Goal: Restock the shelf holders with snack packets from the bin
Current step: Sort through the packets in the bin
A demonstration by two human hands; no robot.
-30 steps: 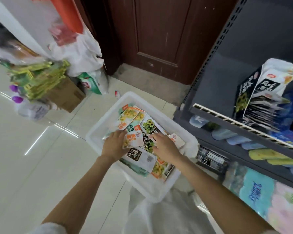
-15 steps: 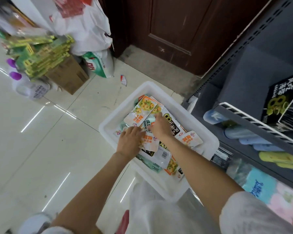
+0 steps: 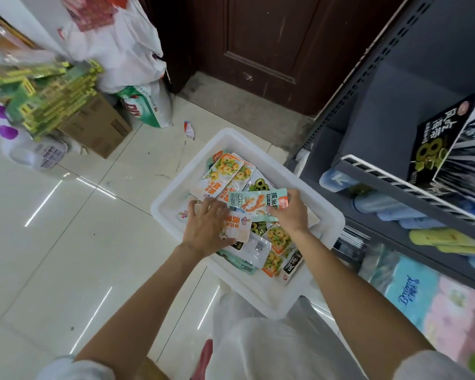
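Head view, both hands in the white bin (image 3: 328, 215) at the centre of the frame. Your right hand (image 3: 288, 212) pinches a long pale-green packet (image 3: 258, 202) by its right end, thumb below and fingers curled over the top edge, so that the packet lies crosswise just above the heap. Your left hand (image 3: 207, 229) has its fingers spread over the pile and its thumb around an orange-and-white packet (image 3: 237, 224), which it appears to hold against the palm; how firm that hold is cannot be told. The remaining snack packets (image 3: 225, 174) lie loose and overlapping in the bin. The shelf holders (image 3: 447, 160) stand at the right of the frame, with a black packet box already seated behind the white rail (image 3: 373, 171). Risks, as judgement: a glossy packet held by one end may swing or slip as you lift it, particularly if its left end snags beneath a neighbour; a packet clinging underneath may be carried up and fall onto the tiled floor (image 3: 66, 242). On the way to the shelf, the rail may catch a trailing corner. Mixed designs in one handful invite filing in the wrong holder.
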